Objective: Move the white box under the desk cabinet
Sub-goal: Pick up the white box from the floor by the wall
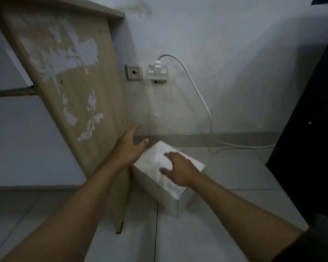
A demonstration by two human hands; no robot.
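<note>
The white box stands on the tiled floor, right beside the wooden side panel of the desk cabinet. My right hand lies over the box's top with fingers spread; whether it presses on the lid I cannot tell. My left hand hovers open at the box's far left corner, between the box and the panel, fingers apart and holding nothing. The box's right half of the top is hidden by my right hand.
A wall socket with a white plug and a second wall plate sit above the box. A white cable runs down the wall to the floor. A dark object stands at the right.
</note>
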